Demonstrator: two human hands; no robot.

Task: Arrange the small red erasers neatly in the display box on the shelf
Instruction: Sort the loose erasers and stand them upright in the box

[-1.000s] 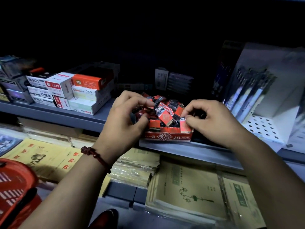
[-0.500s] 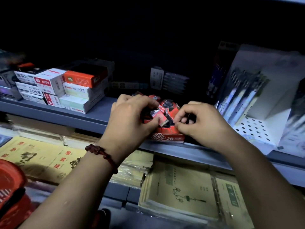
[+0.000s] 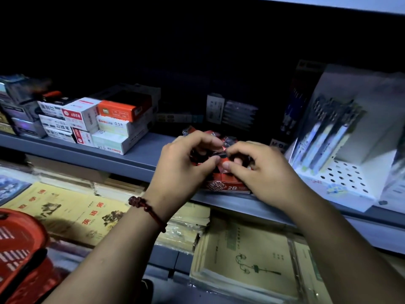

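Both hands have drawn closer together over the last half second, so their fingertips now nearly meet above the display box point(image 3: 228, 187) and hide most of its heap, which showed more openly before. The place is a dim shop aisle. A grey metal shelf point(image 3: 140, 157) runs across the view, and the space above it is almost black. The display box, red with "2B" on its front, sits at the shelf's front edge, between stacked white and orange cartons point(image 3: 114, 126) to the left and a white perforated pen stand point(image 3: 350, 178) to the right. The red erasers point(image 3: 229, 141) lie piled loosely in the box, with only a few wrappers showing behind the knuckles. Below the shelf lie yellow exercise books point(image 3: 247, 260) in plastic sleeves, and a red basket point(image 3: 19, 249) fills the lower left corner. The left hand point(image 3: 179, 172), with a red beaded bracelet point(image 3: 146, 210) on its wrist, has thumb and forefinger curled narrowly, pinching a single eraser point(image 3: 221, 152) over the heap. The right hand point(image 3: 265, 174) is curled just as tightly, its thumb and forefinger gripping the same eraser from the other side. Its other fingers are folded down toward the box, and what they touch cannot be told.
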